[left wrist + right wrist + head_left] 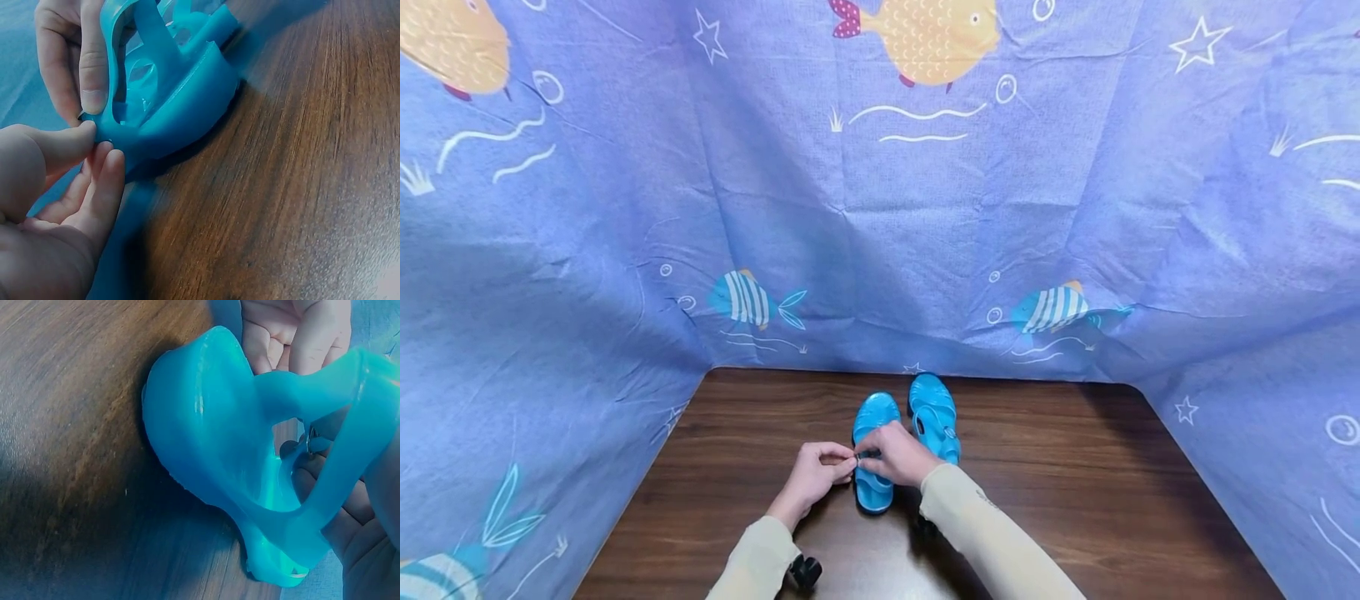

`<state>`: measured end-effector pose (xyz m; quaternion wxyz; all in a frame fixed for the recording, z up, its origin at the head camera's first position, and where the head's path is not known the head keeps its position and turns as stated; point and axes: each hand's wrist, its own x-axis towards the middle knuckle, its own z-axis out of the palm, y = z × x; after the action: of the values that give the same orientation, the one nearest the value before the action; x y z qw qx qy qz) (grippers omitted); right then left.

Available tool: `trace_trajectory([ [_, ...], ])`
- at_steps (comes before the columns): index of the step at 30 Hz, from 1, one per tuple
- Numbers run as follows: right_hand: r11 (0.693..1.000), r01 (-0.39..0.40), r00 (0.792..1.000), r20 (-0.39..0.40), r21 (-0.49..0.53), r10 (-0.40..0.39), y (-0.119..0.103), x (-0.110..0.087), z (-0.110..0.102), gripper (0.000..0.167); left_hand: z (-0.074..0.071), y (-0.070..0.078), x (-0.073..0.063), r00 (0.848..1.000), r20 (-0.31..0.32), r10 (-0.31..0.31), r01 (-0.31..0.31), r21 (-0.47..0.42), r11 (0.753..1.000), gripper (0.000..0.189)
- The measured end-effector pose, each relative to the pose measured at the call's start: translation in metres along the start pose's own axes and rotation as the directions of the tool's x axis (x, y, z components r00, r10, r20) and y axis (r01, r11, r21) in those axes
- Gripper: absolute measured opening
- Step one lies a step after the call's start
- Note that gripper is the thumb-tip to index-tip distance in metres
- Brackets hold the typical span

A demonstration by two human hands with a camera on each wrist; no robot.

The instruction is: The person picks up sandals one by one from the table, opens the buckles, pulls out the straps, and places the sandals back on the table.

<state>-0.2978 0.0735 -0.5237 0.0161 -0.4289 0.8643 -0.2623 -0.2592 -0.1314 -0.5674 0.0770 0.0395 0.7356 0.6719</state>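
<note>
Two blue jelly sandals stand side by side at the back of the table. Both hands are at the outer side of the left sandal (pixel 877 493), by its ankle strap. My left hand (pixel 812 479) pinches the side of that sandal between thumb and fingertips. From above, my right hand (pixel 901 454) reaches across the sandal and pinches the ankle strap (pixel 369 444) near its small metal buckle (pixel 310 439). The buckle is partly hidden by fingers. Farther back on the right is the other sandal (pixel 931 408), untouched, its strap lying over the opening.
The dark brown wooden table (pixel 1060 500) extends on both sides of the sandals. A blue fabric curtain (pixel 925 192) with printed fish encloses its back and sides. A black wrist device (pixel 806 572) shows beneath the left sleeve.
</note>
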Motion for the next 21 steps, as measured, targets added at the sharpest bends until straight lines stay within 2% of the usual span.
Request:
trace_trajectory([
  [8,0.999,-0.036,0.999,0.021,0.004,0.035,-0.001,0.0019,-0.0016,0.017,-0.0012,-0.002,0.0026,1.0,0.009,0.002,-0.002,-0.001,1.0,0.016],
  [21,1.0,-0.023,1.0,0.007,0.014,0.023,0.0017,0.0014,0.0,0.016,-0.0008,-0.0018,0.0026,1.0,0.015,0.018,-0.018,-0.002,1.0,0.018],
])
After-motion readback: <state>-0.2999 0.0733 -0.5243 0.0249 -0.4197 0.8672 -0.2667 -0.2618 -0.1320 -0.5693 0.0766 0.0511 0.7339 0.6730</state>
